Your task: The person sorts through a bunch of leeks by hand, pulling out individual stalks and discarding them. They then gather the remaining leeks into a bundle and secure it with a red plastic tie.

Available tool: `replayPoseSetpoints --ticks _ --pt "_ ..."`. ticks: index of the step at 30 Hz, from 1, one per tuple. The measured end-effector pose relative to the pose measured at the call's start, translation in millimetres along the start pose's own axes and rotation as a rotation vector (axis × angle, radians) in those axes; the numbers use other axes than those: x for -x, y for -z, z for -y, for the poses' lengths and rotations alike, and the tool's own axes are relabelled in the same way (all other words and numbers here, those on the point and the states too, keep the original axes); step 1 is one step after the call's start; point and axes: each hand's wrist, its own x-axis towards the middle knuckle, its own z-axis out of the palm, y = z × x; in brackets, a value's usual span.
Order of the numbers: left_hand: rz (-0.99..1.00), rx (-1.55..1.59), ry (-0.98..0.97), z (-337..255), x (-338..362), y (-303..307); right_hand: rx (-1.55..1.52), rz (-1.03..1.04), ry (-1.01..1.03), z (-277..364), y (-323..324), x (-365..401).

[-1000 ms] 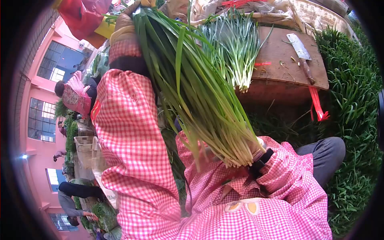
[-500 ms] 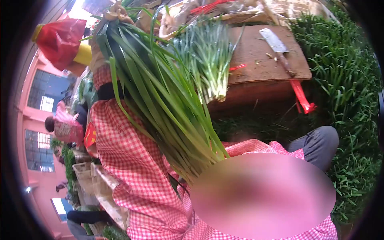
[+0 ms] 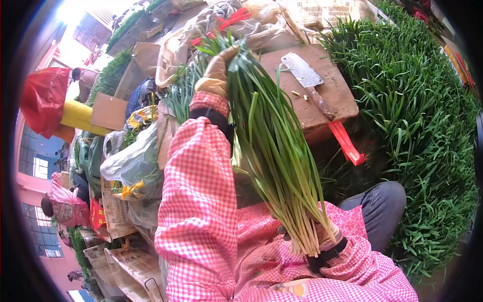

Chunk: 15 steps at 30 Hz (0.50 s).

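1) The left hand (image 3: 216, 73) is at the far end of a long green bunch (image 3: 274, 141) and is curled around the leaves, with some leaf tips poking out past it
2) The right hand (image 3: 329, 236) is at the near end and holds the pale stalks, but some of its fingers are hidden behind them
3) The bunch is in the middle, sloping from the far left to the near right
4) A brown board (image 3: 344, 95) is on the far side, to the right of the bunch
5) A big knife (image 3: 302, 70) lies on the board, with its blade far and its handle near
6) A red ribbon (image 3: 347, 143) hangs at the board's near edge, by the knife handle
7) Other green stems (image 3: 183, 95) are to the left of the left hand
8) A huge pile of leaves (image 3: 427, 116) fills the right side
9) A clear bag (image 3: 133, 158) sits on the left
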Motion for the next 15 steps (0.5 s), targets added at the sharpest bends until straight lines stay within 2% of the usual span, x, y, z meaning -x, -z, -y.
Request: replayPoseSetpoints --ticks 1,3,5,6,7,8,9,10,12,13,14,15 --pt "-0.275 -0.168 -0.035 19 0 -15 -0.036 0.016 -0.028 4 5 -3" --pt "-0.614 -0.546 -0.061 54 -10 -7 -0.107 0.049 -0.085 12 26 -16" --pt "-0.481 -0.267 0.159 79 -4 -5 -0.32 0.108 -0.108 14 22 -30" --pt "-0.567 -0.367 0.112 81 3 -7 -0.267 0.038 -0.076 17 15 -26" --pt "-0.544 -0.412 -0.042 82 16 -7 -0.214 -0.031 -0.043 18 11 -24" --pt "-0.583 -0.363 -0.273 85 37 -18 -0.221 0.001 -0.052 18 13 -25" --pt "-0.533 -0.387 -0.458 86 65 -22 -0.226 0.032 -0.066 17 16 -26" --pt "-0.467 -0.33 -0.559 91 101 -33 -0.226 0.066 -0.079 16 19 -28" --pt "-0.451 -0.352 -0.485 115 172 -36 -0.214 0.021 -0.073 14 24 -32" --pt "-0.562 -0.281 -0.421 134 199 -40 -0.208 -0.002 -0.068 12 28 -33" --pt "-0.505 -0.122 -0.32 163 223 -22 -0.133 -0.003 -0.094 13 34 -33" --pt "-0.6 0.005 -0.196 187 243 -28 -0.097 -0.036 -0.071 13 32 -32"
